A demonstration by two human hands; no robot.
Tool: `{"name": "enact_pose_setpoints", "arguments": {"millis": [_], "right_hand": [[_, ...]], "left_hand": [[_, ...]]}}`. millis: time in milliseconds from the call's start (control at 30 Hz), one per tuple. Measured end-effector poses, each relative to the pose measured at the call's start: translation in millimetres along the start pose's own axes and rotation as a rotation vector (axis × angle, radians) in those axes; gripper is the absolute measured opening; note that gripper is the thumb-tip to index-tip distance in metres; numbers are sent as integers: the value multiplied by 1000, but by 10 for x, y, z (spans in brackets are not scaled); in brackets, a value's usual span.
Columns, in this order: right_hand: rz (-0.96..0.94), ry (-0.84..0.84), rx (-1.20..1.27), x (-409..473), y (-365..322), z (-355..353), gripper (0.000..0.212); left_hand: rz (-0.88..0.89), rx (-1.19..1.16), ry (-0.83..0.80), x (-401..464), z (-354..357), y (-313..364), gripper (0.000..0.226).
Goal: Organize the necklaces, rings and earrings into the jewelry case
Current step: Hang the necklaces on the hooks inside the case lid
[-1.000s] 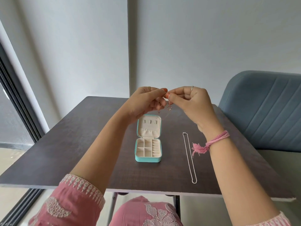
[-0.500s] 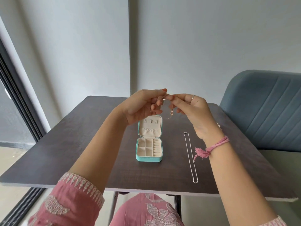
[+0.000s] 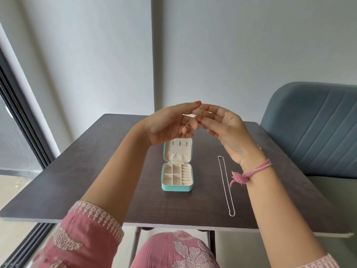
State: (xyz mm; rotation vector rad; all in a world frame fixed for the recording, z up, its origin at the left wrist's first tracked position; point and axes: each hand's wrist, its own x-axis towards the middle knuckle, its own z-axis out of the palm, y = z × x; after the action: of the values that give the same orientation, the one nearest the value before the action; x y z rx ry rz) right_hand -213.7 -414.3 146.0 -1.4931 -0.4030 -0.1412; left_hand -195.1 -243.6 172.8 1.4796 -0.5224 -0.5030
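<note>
A small teal jewelry case [image 3: 177, 188] lies open in the middle of the dark table [image 3: 96, 171], its cream compartments bare. Above its raised lid my left hand [image 3: 170, 124] and my right hand [image 3: 222, 128] meet, fingertips together on a thin rose-gold chain necklace [image 3: 194, 119] that runs between the fingers of both. A silver chain necklace [image 3: 226, 186] lies stretched out straight on the table to the right of the case. My right hand wears a ring [image 3: 226, 112] and a pink thread band at the wrist.
A blue-grey upholstered chair [image 3: 313, 130] stands beyond the table's right edge. A white wall is behind the table and a dark window frame [image 3: 21, 120] runs down the left. My knees sit under the near edge.
Both hands have turned palms more upward and spread their fingers. The small pendant that hung below the fingertips is no longer seen hanging; the chain now lies across the fingers.
</note>
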Motion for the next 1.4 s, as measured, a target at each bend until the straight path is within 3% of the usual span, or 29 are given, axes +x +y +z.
{"name": "enact_pose_setpoints", "arguments": {"millis": [300, 700, 1033, 1200, 1400], "right_hand": [[82, 10, 65, 17, 119, 42, 25], [238, 141, 462, -35, 328, 151, 20], [259, 175, 436, -57, 444, 297, 18], [197, 146, 226, -37, 390, 188, 21], [-72, 44, -173, 135, 74, -4, 28]], "left_hand": [[-52, -21, 45, 21, -72, -8, 24], [36, -147, 140, 60, -208, -49, 13], [105, -97, 66, 104, -262, -59, 20], [51, 49, 64, 135, -347, -15, 22], [-12, 229, 8, 124, -419, 20, 22]]}}
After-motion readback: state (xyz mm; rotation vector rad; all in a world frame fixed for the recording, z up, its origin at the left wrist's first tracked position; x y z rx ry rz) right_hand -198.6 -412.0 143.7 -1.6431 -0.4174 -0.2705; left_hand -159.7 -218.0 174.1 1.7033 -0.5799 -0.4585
